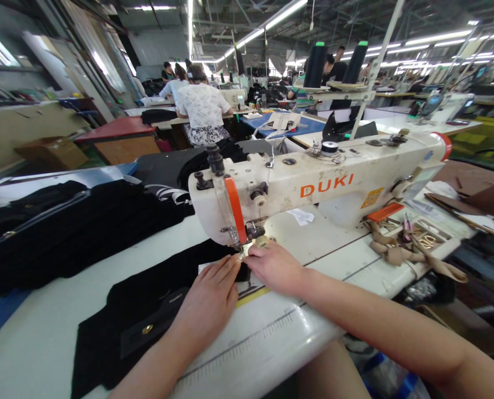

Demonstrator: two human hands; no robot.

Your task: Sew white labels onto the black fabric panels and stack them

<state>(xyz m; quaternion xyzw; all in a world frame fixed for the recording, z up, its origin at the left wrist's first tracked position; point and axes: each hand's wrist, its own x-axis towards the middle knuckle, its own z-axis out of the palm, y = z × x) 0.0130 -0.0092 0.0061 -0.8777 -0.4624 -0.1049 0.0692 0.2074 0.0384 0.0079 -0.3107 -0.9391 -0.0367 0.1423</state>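
A cream sewing machine (325, 185) marked DUKI stands on the white table (42, 327). A black fabric piece (138, 321) with a small gold stud lies under its needle area. My left hand (209, 302) rests flat on the fabric, fingers stretched toward the presser foot. My right hand (274, 266) sits just right of the needle, fingers curled and pinched on the fabric edge beside the foot.
A heap of black garments (64, 227) lies at the left. Tan straps, scissors and small tools (408, 246) sit at the right of the machine. Thread cones (315, 64) stand behind. Other people (203, 111) work at machines farther back.
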